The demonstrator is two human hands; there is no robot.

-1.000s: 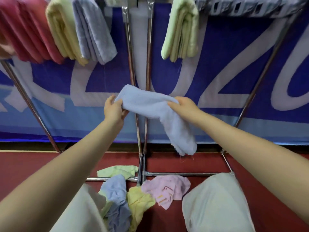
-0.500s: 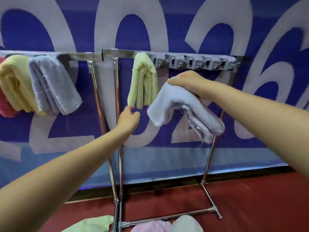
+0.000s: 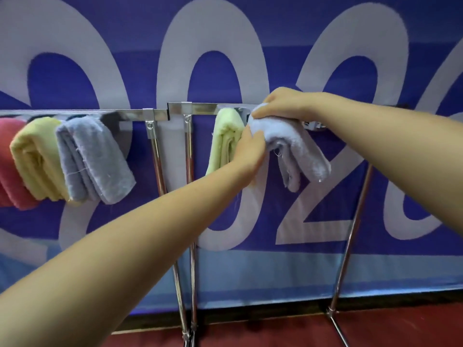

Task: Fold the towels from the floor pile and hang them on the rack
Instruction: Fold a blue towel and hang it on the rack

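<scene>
Pale lavender-blue terry, a folded towel [image 3: 295,144], is draped over the chrome rack rail [image 3: 200,109] on the right-hand section, just beside a folded light green towel [image 3: 225,139] already hung there. The right hand [image 3: 283,103] is laid over the top fold, fingers curled down onto the cloth at the rail. The left hand [image 3: 250,149] is pressed against the towel's left lower side, fingers wrapped at its edge; the grip underneath is hidden. On the left-hand rail section [image 3: 75,113], three folded towels are hung side by side and touching: grey-blue [image 3: 95,159], yellow [image 3: 35,156] and pink-red [image 3: 10,166]. Chrome uprights [image 3: 190,221] are seen running down to a dark red floor [image 3: 275,331]. A blue banner [image 3: 250,33] with large white numerals is hung behind the rack.
</scene>
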